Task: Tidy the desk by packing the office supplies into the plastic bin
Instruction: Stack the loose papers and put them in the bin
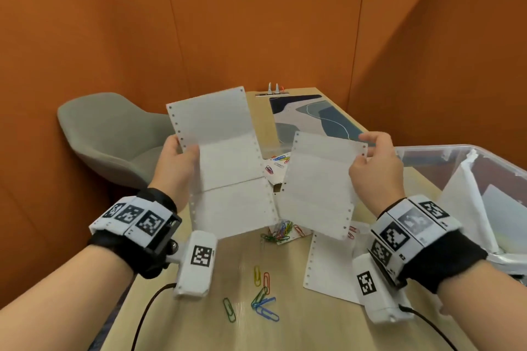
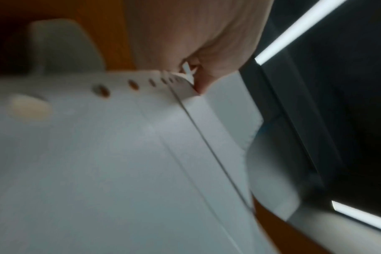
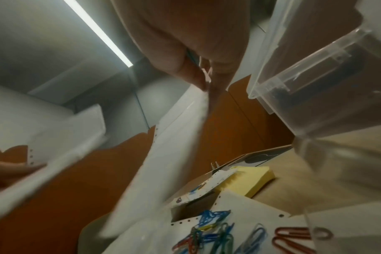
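White fanfold paper with punched edges is held up above the desk in two parts. My left hand (image 1: 185, 151) pinches the left edge of the left part (image 1: 228, 162); the left wrist view shows the fingers (image 2: 198, 80) on that paper (image 2: 120, 154). My right hand (image 1: 363, 152) pinches the top right corner of the right part (image 1: 319, 179), and its fingertips (image 3: 207, 82) grip the sheet (image 3: 163, 154) in the right wrist view. The two parts meet low in the middle; whether they are joined I cannot tell. The clear plastic bin (image 1: 445, 148) stands at the right with white paper inside.
Coloured paper clips (image 1: 263, 299) lie loose on the near desk, and a pile of them (image 1: 278, 232) sits under the held paper. Another punched sheet (image 1: 330, 271) lies flat by the bin. A yellow sticky-note pad (image 3: 252, 178), a clipboard (image 1: 308, 117) and a grey chair (image 1: 114, 137) stand behind.
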### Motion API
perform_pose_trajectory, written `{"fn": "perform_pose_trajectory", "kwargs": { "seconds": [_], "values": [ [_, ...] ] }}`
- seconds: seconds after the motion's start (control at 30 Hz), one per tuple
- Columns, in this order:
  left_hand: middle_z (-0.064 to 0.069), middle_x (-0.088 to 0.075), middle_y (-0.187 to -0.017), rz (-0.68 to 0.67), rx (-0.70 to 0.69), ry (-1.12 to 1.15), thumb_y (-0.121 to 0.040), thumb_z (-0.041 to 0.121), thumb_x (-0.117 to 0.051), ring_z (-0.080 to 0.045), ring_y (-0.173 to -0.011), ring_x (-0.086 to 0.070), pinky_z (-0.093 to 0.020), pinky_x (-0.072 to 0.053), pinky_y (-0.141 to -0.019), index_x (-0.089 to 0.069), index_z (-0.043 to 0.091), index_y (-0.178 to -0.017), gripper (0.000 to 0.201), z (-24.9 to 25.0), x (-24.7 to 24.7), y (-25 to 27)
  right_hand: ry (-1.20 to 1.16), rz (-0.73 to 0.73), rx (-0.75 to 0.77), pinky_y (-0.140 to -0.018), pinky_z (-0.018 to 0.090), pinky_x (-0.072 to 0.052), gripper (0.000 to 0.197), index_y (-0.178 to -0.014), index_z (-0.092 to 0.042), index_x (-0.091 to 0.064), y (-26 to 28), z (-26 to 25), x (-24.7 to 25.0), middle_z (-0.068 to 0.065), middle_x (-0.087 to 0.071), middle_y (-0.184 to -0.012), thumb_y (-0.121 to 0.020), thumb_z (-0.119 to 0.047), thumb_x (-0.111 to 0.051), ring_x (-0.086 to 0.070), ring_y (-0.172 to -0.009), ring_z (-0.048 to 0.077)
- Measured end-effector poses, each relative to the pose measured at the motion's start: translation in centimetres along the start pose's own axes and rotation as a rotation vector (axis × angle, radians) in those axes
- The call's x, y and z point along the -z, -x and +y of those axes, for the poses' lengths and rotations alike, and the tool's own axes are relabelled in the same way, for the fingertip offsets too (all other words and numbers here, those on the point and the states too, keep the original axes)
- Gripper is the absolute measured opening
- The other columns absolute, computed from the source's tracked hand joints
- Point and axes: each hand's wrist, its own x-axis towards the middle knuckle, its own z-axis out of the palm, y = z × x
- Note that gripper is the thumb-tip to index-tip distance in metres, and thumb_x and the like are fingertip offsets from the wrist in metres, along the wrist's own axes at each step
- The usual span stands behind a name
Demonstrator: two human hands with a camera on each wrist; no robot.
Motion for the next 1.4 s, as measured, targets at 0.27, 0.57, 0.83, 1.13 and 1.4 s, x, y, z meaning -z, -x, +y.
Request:
{"fn": "perform_pose_trajectory", "kwargs": {
  "seconds": [0.27, 0.57, 0.83, 1.13, 1.4],
  "values": [
    [0.001, -0.063, -0.109, -0.173, 0.097, 0.102, -0.099, 0.013, -0.04, -0.015, -0.092, -0.062, -0.028, -0.05, -0.075, -0.049, 0.015, -0.123, 0.026, -0.8, -4.4, 2.2, -0.206, -0.415, -0.119, -0.06, 0.03, -0.051, 0.043, -0.074, -0.027, -0.067, 1.9, -0.6, -1.5, 0.001, -0.066, -0.082, -0.086, 0.007, -0.043, -0.058, -0.064, 0.018],
    [-0.029, -0.057, -0.11, -0.045, 0.239, 0.238, -0.099, 0.001, -0.032, -0.025, -0.069, -0.045, -0.001, -0.037, -0.042, -0.049, -0.014, -0.118, 0.03, -0.3, -4.3, 1.9, -0.228, -0.425, -0.177, -0.069, 0.02, -0.051, 0.056, -0.122, -0.022, -0.057, 1.8, 0.1, 0.0, -0.006, -0.054, -0.105, -0.076, 0.01, -0.065, -0.054, -0.08, 0.004],
    [-0.003, -0.063, -0.109, -0.309, 0.257, -0.091, -0.09, 0.026, -0.049, -0.024, -0.098, -0.059, -0.035, -0.045, -0.08, -0.054, 0.014, -0.108, 0.022, -2.2, -4.7, 4.0, -0.453, -0.418, -0.249, -0.074, 0.047, -0.058, 0.081, -0.14, -0.036, -0.026, 1.7, 0.2, -0.9, 0.004, -0.063, -0.111, -0.081, 0.007, -0.062, -0.069, -0.087, 0.025],
    [-0.009, -0.063, -0.121, -0.068, 0.156, 0.038, -0.077, 0.007, -0.071, -0.03, -0.106, -0.062, -0.051, -0.049, -0.092, -0.049, 0.007, -0.124, 0.053, -1.5, -3.3, 1.6, 0.277, -0.589, -0.157, -0.083, 0.03, -0.048, 0.026, -0.112, -0.008, -0.058, 1.2, 1.9, -1.1, 0.003, -0.06, -0.101, -0.092, -0.024, -0.052, -0.057, -0.087, 0.016],
    [-0.014, -0.062, -0.113, 0.046, 0.221, 0.097, -0.085, -0.003, -0.06, -0.024, -0.081, -0.062, -0.029, -0.049, -0.063, -0.052, 0.002, -0.117, 0.033, -2.0, 0.1, 0.7, 0.922, -1.057, 0.023, -0.076, 0.024, -0.046, 0.071, -0.124, -0.015, -0.051, 4.0, 2.2, -1.8, 0.002, -0.051, -0.123, -0.062, -0.033, -0.083, -0.054, -0.103, 0.018]
  ]
}}
